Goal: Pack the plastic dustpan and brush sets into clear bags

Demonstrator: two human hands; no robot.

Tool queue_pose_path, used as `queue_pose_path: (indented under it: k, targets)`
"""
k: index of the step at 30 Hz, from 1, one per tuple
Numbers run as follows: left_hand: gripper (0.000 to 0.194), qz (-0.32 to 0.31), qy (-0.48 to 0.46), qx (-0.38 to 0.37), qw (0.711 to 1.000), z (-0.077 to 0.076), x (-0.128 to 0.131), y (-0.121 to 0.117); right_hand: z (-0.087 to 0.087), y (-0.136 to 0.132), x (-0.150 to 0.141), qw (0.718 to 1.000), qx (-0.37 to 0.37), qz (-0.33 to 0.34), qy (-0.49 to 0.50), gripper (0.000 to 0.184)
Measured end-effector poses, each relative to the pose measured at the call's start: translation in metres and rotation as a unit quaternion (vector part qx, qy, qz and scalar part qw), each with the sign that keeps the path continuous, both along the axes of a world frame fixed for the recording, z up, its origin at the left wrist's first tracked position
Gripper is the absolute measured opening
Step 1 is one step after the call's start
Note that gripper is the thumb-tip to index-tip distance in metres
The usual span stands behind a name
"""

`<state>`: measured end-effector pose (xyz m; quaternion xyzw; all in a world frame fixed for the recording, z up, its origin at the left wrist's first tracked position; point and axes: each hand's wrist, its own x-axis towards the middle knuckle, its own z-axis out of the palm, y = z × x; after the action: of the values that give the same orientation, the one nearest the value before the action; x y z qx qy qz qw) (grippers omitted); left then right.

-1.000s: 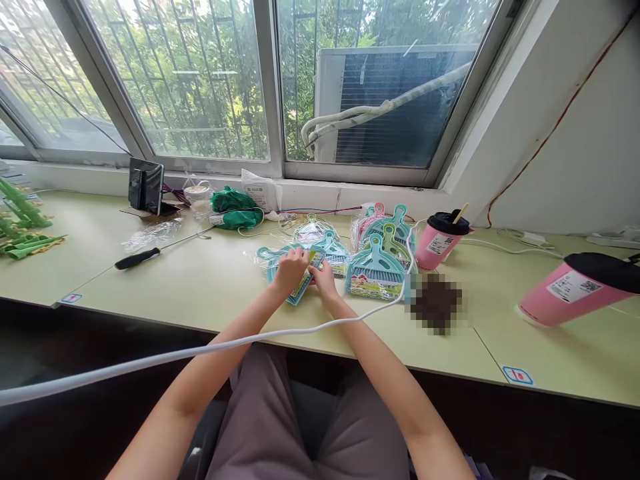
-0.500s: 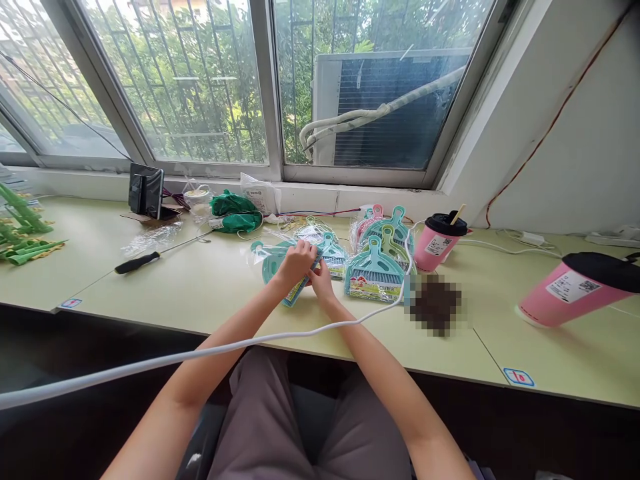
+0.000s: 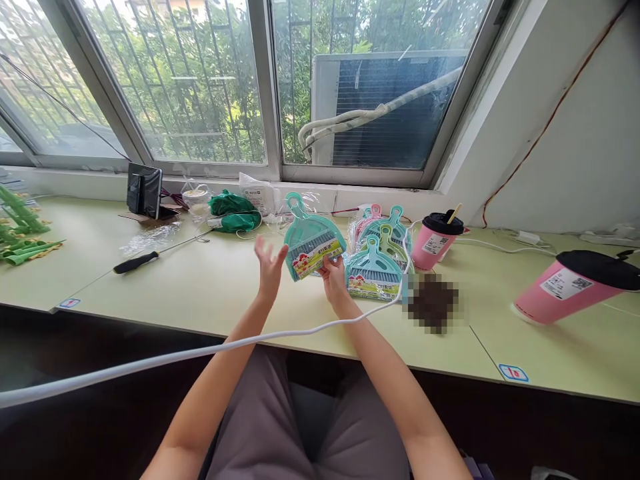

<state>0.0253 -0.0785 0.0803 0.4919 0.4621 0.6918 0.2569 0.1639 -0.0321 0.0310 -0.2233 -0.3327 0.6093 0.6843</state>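
A teal dustpan and brush set in clear plastic, with a printed label across its bristles, is raised off the table and tilted, handle up. My right hand grips its lower right edge. Just left of the set, my left hand has its fingers spread and holds nothing. More wrapped sets lie to the right: a teal one in front, a green one behind it, and teal and pink ones further back.
A white cable crosses in front of my arms. Pink cups with black lids stand right. On the left lie a black-handled screwdriver, green wrapped bundles and a dark tablet-like device. A blurred patch covers something near the sets.
The dustpan set has been lifted and turned so its label faces me. My left hand has let go of it and moved left, with fingers opened. My right hand still holds it.
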Motion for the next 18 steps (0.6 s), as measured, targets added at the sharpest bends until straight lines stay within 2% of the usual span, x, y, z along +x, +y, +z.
queue_pose_path:
  k: [2,3,4,8,11,14,18]
  targets:
    - [0.074,-0.156,-0.047,-0.062,0.985,-0.007,-0.002,0.004,0.001,0.0,0.001,1.0,0.003,0.003,0.004,0.048]
    - [0.073,-0.203,-0.063,-0.078,0.974,-0.011,-0.001,0.006,0.0,0.0,0.001,1.0,0.005,0.006,0.006,0.047]
    - [0.071,-0.219,-0.078,-0.08,0.969,-0.016,0.001,0.007,0.0,0.001,0.001,1.0,0.007,0.009,0.006,0.046]
    - [0.067,-0.177,-0.093,-0.058,0.978,-0.032,0.014,0.011,-0.002,0.006,0.005,1.0,0.0,0.002,0.002,0.045]
    - [0.066,-0.189,-0.049,-0.073,0.978,-0.037,0.022,0.01,-0.003,0.012,0.01,0.999,-0.025,-0.028,0.018,0.046]
    - [0.066,-0.19,-0.011,-0.077,0.979,-0.034,0.024,0.007,-0.003,0.016,0.014,0.997,-0.041,-0.048,0.032,0.044]
    - [0.061,-0.197,0.015,-0.069,0.978,-0.027,0.023,0.003,-0.003,0.015,0.014,0.996,-0.042,-0.042,0.059,0.044]
